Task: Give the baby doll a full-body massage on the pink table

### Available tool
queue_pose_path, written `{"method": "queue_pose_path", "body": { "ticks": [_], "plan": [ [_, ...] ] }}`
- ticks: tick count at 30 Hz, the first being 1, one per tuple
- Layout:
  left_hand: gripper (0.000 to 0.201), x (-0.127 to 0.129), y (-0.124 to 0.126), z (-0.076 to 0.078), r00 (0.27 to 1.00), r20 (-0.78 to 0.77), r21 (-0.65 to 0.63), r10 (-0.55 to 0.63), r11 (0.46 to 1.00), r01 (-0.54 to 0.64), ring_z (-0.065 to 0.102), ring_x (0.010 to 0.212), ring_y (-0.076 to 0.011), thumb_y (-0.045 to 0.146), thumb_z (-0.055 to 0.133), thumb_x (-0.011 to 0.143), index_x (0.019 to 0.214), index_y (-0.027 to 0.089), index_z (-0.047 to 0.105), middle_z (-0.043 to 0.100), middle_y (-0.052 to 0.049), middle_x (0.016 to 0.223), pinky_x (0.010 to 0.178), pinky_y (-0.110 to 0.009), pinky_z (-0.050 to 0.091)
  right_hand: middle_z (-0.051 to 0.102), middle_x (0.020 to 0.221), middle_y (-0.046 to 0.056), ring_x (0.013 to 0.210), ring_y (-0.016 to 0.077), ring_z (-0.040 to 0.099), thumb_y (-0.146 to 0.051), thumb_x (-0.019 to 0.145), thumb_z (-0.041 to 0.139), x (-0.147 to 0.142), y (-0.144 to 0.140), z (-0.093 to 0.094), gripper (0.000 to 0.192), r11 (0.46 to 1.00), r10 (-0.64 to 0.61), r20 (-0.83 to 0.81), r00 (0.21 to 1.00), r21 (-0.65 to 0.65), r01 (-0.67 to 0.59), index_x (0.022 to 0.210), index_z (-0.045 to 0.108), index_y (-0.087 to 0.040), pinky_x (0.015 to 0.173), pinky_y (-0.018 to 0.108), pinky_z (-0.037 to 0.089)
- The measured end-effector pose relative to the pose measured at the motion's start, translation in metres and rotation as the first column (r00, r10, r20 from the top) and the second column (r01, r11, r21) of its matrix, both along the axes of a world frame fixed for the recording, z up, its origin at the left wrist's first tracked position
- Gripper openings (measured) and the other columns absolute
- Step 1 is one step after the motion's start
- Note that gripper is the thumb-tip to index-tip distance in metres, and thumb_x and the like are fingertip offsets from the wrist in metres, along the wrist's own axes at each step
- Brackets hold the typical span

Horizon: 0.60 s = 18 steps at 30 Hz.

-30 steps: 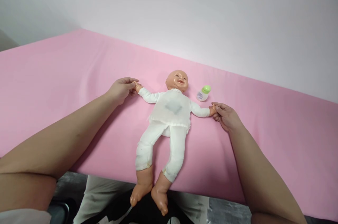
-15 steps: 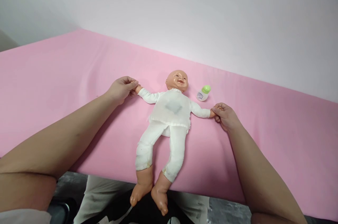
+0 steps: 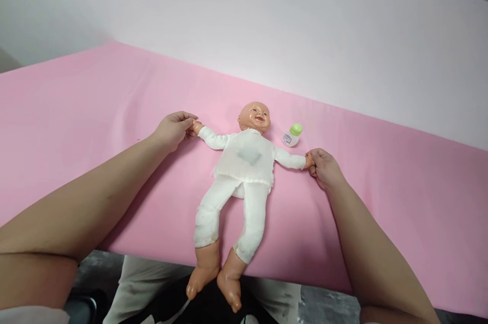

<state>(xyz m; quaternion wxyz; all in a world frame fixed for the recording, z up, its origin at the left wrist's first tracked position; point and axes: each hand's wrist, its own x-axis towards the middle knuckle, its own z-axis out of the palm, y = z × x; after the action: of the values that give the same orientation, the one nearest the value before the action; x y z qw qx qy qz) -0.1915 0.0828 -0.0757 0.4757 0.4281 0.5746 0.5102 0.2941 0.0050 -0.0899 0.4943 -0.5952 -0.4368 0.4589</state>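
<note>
Still pinching soft doll point(image 3: 246, 161): left hand point(image 3: 173, 129), right hand point(image 3: 324, 166).

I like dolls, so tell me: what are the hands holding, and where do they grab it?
Both hold the doll: the left hand pinches one of its tiny hands, the right hand the other, arms spread.

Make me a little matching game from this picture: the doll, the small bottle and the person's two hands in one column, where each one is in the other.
1 doll
2 bottle
3 left hand
4 right hand

a beside the doll's head
b holding the doll's hand on the picture's right
c on its back, feet past the table edge
d holding the doll's hand on the picture's left

Pairs: 1-c, 2-a, 3-d, 4-b
</note>
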Motion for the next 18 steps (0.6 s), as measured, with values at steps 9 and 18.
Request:
{"method": "queue_pose_path", "body": {
  "ticks": [9,18],
  "plan": [
    [0.029,-0.0037,0.0012,-0.0032,0.996,0.076,0.022,-0.038,0.999,0.036,0.062,0.056,-0.0149,0.013,0.073,0.083,0.111,0.015,0.071,0.071,-0.006,0.081,0.053,-0.028,0.049,0.070,0.076,-0.003,0.046,0.0066,0.046,-0.041,0.076,0.086,0.0035,-0.0030,0.0086,0.046,0.994,0.096,-0.057,0.994,-0.038,-0.098,0.113,0.067,-0.023,0.043,0.021,0.032],
    [0.043,-0.0056,-0.0014,0.0002,0.988,0.133,0.033,-0.079,0.997,0.076,0.061,0.059,-0.0138,0.012,0.084,0.068,0.109,0.014,0.073,0.072,-0.006,0.086,0.055,-0.028,0.049,0.080,0.094,0.004,0.054,0.0094,0.055,-0.040,0.069,0.093,0.0073,-0.0051,0.0076,0.055,0.991,0.130,-0.130,0.983,-0.021,-0.133,0.116,0.071,-0.022,0.048,0.023,0.042]
  ]
}}
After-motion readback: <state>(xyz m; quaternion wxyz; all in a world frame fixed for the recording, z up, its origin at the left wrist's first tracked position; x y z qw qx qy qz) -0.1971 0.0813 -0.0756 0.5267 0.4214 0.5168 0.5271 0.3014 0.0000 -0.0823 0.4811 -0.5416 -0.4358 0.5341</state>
